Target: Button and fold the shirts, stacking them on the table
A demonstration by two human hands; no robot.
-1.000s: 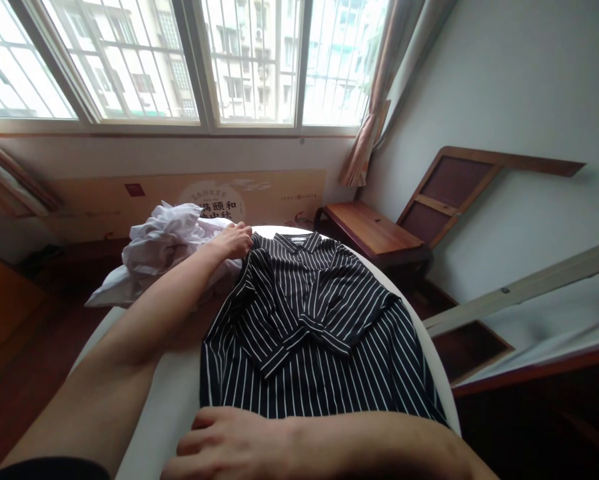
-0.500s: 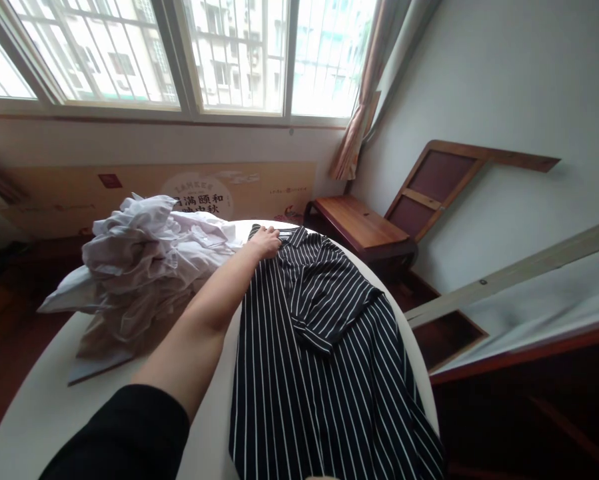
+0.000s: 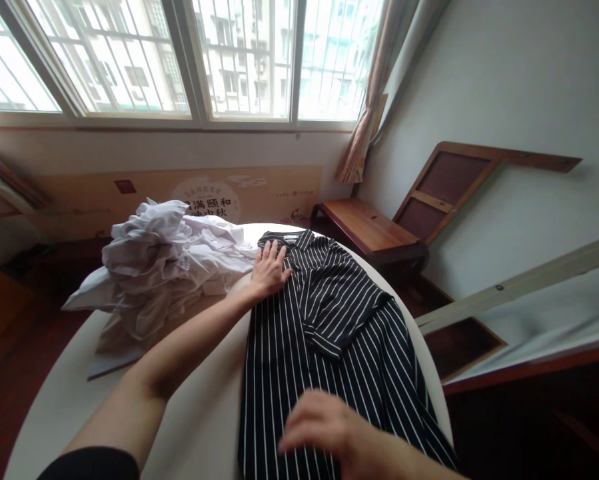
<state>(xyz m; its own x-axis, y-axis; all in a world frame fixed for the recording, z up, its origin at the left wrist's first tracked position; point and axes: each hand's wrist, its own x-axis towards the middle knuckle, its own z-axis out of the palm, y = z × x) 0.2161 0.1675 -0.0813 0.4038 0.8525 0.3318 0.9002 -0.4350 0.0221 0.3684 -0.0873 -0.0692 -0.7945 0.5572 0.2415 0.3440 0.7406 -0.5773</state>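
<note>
A black shirt with white stripes lies on the round white table, its collar at the far end and one sleeve folded across its front. My left hand rests flat on the shirt just below the collar, fingers spread. Lower down, my right hand hovers over the body of the shirt, slightly blurred, with its fingers curved and nothing visible in them. Whether it touches the cloth I cannot tell.
A heap of crumpled white garments sits on the left of the table, over a flat board. Beyond the table's right edge stand a wooden bench and a leaning wood-framed panel. Windows and a printed board are behind.
My left hand has drawn back from the collar toward me, its fingers now spread flat. My right hand has risen into view from the bottom edge. The view has shifted slightly left.
</note>
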